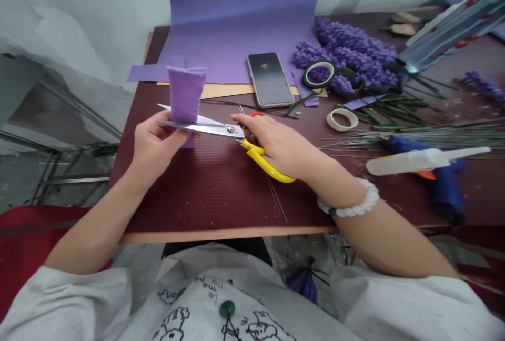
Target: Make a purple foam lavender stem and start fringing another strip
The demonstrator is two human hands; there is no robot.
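A folded strip of purple felt-like material stands upright above my left hand, whose fingers and thumb pinch its lower end. Scissors with a yellow and red handle are in my right hand, its fingers in and around the handle loops. The two blades are parted and lie across the lower part of the purple strip, one in front and one behind. Whether the blades touch the strip's edge I cannot tell. Thin wires lie on the table under the scissors.
A large purple sheet covers the back of the brown table, with a phone at its front. To the right are purple flower bunches, tape rolls, green stems, wires, a white bottle and a blue glue gun.
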